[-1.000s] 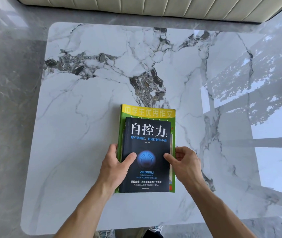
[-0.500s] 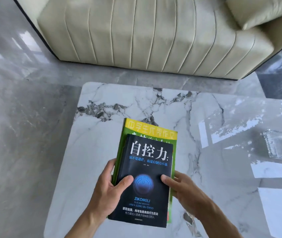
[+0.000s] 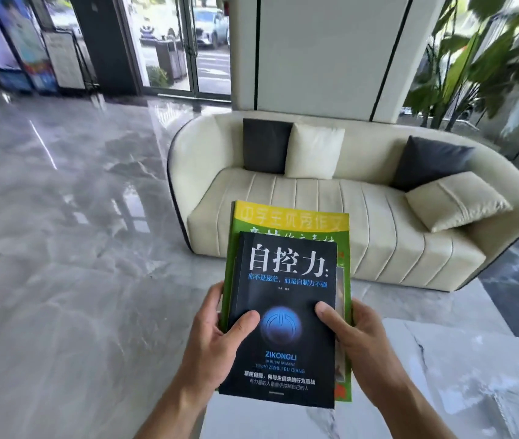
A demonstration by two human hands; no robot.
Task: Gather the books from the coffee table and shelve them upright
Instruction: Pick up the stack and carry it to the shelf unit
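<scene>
Already past gathering: you held stack, black book [image 3: 283, 318] atop green book [image 3: 290, 229], lower centre of frame, clear of coffee table [image 3: 460, 359] at lower right. Left hand [image 3: 217, 337] and right hand [image 3: 362, 340] clamped its sides, thumbs on cover. Carry step. No shelf in view; next move likely called for finding it, then standing books upright.

I see a cream sofa [image 3: 346, 217] ahead on glossy grey marble floor [image 3: 62, 248], carrying dark and cream cushions. Behind the sofa stands a white wall panel [image 3: 318, 52]; to its left, bright glass doors [image 3: 185, 42]; to its right, a leafy plant [image 3: 479, 58].
</scene>
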